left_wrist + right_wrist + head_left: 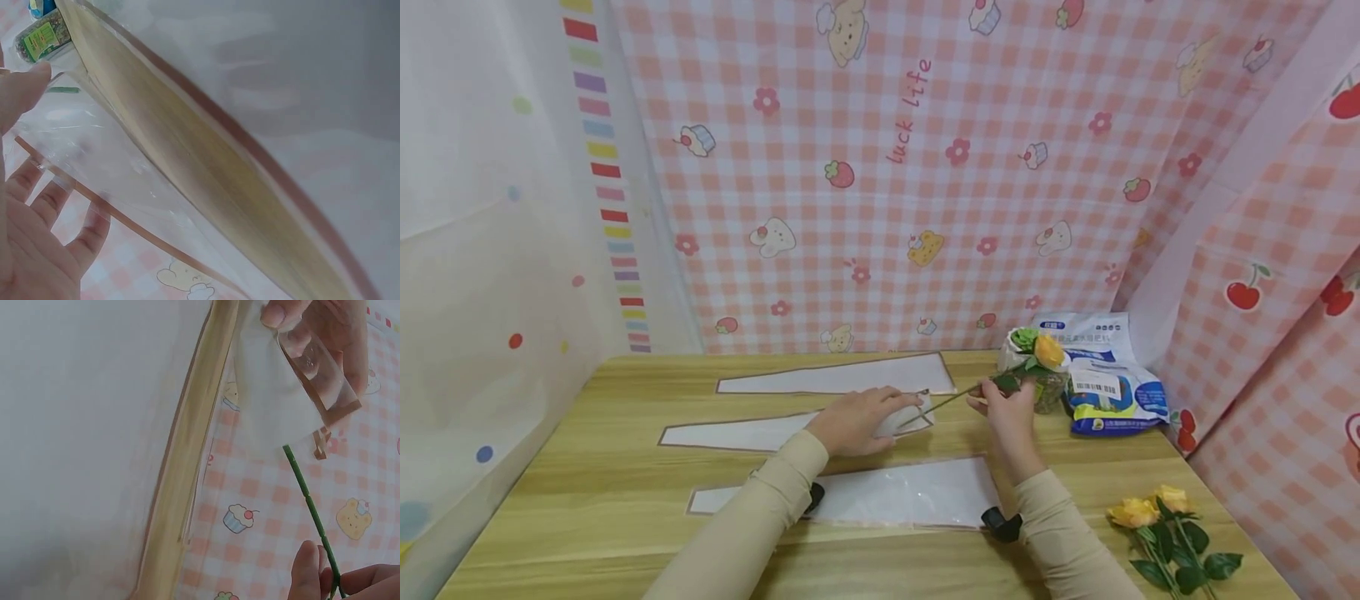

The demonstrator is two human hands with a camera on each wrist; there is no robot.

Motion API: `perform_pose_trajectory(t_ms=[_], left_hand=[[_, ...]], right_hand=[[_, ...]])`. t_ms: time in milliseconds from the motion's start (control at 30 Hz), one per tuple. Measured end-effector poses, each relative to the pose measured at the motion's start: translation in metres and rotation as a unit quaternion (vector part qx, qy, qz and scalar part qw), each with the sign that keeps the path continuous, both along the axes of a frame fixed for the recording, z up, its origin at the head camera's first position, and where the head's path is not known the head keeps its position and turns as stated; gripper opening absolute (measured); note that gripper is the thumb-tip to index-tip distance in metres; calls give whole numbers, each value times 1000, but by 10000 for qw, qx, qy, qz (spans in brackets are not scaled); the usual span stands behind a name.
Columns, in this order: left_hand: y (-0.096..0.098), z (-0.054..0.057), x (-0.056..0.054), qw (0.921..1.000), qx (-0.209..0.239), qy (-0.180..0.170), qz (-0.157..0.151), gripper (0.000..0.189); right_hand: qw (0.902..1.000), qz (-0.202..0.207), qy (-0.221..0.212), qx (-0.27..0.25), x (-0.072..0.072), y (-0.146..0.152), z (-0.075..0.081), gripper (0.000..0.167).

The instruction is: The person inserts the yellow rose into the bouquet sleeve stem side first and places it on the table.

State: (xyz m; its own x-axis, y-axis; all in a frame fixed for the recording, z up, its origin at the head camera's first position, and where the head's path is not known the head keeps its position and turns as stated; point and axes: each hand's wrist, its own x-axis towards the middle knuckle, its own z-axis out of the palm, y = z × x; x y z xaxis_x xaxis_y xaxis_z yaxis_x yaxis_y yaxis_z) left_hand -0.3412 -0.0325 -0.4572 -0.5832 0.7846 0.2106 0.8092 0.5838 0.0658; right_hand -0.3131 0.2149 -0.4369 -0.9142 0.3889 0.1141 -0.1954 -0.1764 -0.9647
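Note:
My left hand holds the wide end of a tapered flower sleeve, white with a brown edge. In the right wrist view its thumb lies on the near face of the sleeve, with fingers behind the clear film. My right hand pinches the green stem of a yellow artificial rose. That stem slants down to the left, its cut end right at the sleeve's wide mouth. The rose head points to the back right, overlapping a jar.
One similar sleeve lies farther back, another nearer, under my forearms. At the back right stand a granule-filled jar, a green plant and printed bags. Two yellow roses lie at the right front.

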Motion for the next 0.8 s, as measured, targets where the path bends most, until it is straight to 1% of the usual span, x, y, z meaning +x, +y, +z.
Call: perform_pose_trajectory(t_ms=[167, 400, 533, 700, 800], left_hand=[[1, 2, 1, 10000, 17, 9, 62, 73], [2, 3, 0, 9999, 111, 8, 87, 74], [2, 2, 0, 9998, 169, -4, 86, 74], [3, 4, 3, 9997, 203, -80, 105, 73], [3, 6, 6, 9996, 242, -86, 108, 72]], right_hand=[[9995, 34, -156, -265, -1, -1, -4, 41], [9967, 300, -531, -542, -3, -4, -9, 41], [9967, 302, -554, -512, -4, -7, -12, 39], [9970, 325, -515, -486, -2, -10, -16, 37], [9972, 332, -458, -488, 0, -11, -18, 32]])
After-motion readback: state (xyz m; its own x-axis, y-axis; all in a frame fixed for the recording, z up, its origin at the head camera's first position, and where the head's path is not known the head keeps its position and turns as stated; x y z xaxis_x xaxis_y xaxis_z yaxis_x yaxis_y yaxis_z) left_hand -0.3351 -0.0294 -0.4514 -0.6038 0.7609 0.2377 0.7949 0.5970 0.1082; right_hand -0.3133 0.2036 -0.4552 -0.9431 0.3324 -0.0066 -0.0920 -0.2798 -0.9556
